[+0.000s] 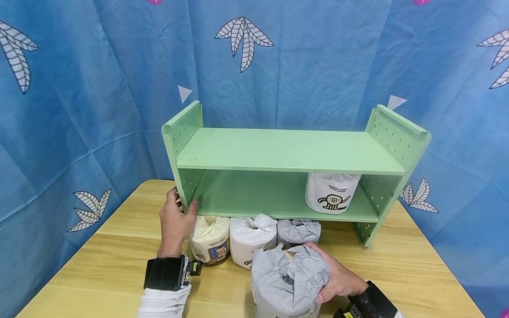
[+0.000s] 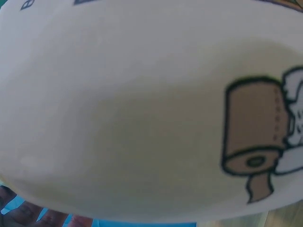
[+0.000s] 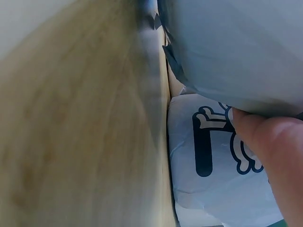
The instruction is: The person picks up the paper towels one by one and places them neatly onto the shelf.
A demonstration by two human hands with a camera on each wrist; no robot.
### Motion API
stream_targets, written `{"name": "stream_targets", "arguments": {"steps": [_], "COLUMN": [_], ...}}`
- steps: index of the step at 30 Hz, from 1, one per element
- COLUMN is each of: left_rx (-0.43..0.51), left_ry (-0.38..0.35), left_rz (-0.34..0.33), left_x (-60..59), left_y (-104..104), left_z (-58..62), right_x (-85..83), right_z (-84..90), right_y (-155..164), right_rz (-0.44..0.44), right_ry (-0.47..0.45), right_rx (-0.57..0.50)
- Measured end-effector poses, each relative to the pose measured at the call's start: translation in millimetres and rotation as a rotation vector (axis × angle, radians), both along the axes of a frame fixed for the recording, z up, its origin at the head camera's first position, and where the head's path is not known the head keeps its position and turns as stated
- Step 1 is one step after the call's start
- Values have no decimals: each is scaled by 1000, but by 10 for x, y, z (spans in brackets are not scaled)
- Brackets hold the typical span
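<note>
On the lower shelf: one white roll (image 1: 332, 192) is sitting, shelved.
Right hand (image 1: 338, 276): fingers are curling round a grey roll (image 1: 288, 282).
Left hand (image 1: 175, 223): is gripping the green rack (image 1: 286, 152).
Under the rack: three rolls (image 1: 250, 238) are waiting.

Roll wrappers (image 1: 333, 192) — print unreadable

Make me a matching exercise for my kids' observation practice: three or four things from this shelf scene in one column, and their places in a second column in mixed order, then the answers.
Things:
1. white roll with the cartoon print
2. grey-wrapped roll
3. cream roll
4. left hand

Places:
A. on the wooden table, just right of the left hand
B. on the lower board of the green shelf
C. on the shelf's left side panel
D. held by the right hand, nearest the camera

Pairs: 1-B, 2-D, 3-A, 4-C
</note>
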State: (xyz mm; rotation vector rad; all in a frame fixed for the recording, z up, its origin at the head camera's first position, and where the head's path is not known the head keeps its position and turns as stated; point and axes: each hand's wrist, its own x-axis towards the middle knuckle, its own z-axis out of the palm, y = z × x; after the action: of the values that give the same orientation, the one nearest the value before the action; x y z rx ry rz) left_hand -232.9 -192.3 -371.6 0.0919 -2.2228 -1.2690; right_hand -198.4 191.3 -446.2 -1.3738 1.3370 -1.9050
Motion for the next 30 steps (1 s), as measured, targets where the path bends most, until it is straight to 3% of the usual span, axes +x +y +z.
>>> {"name": "stream_targets", "arguments": {"steps": [12, 22, 30], "left_rx": [4, 3, 0], "left_ry": [9, -5, -8], "left_rz": [4, 0, -3], "left_x": [-6, 3, 13], "left_y": [3, 3, -3], "left_z": [-15, 1, -6], "right_x": [-24, 7, 3], "right_z": [18, 39, 76], "right_y": [-18, 33, 26], "right_rz": [5, -80, -72], "right_ry": [55, 39, 36], "right_rx": [-31, -12, -41]}}
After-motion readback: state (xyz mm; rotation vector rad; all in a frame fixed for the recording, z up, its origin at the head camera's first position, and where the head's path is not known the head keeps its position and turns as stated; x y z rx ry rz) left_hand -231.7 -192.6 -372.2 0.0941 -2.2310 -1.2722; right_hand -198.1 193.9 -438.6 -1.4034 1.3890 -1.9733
